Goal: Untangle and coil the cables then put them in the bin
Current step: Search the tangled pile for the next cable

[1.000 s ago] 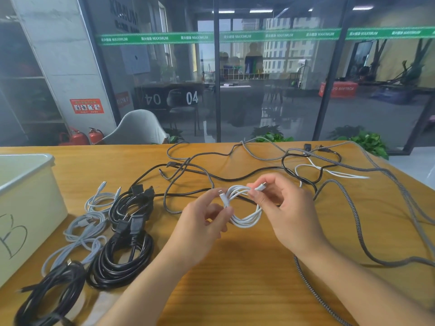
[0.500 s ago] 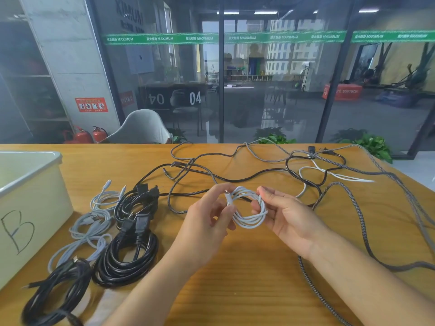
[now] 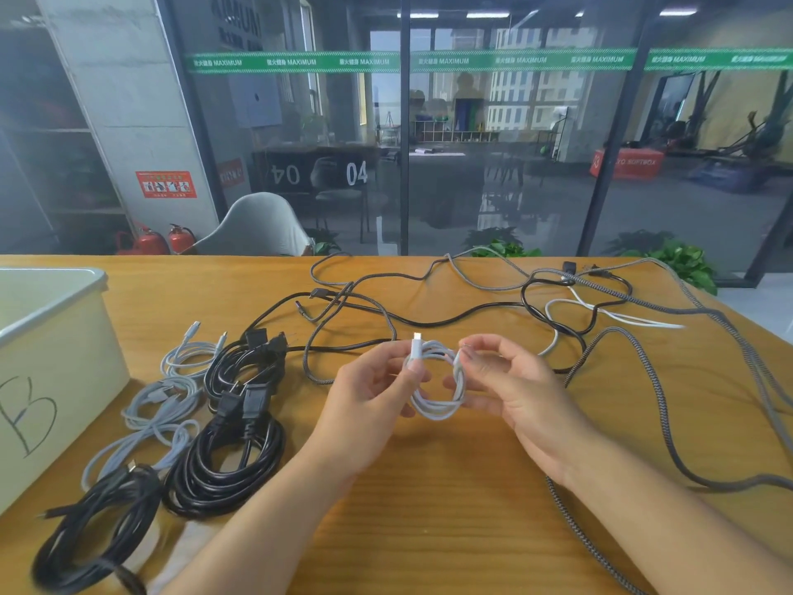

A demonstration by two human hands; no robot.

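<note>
Head view: a wooden table is seen from above and behind two bare hands, with a glass wall beyond it.
Left hand: held just above the table near the centre; the grip is closed in a pinch of thumb and fingers on the left side of the white cable coil, with one white plug standing upright above the thumb.
Right hand: placed at 3 o'clock of the coil, palm turned inward; the grip is curled, the right side of the coil being pinched between thumb and fingertips.
White cable coil: held between both hands, clear of the table, as a small round loop of several turns.
Bin: a pale box marked with a hand-drawn "B", set at 9 o'clock at the table's left edge.
Coiled cables: two black coils and and pale grey coils are laid on the table between the bin and the left hand, at 8 to 9 o'clock.
Loose cables: a tangle of black cable, braided grey cable and a loose white cable is spread from 12 to 3 o'clock, behind and beside the right hand.
</note>
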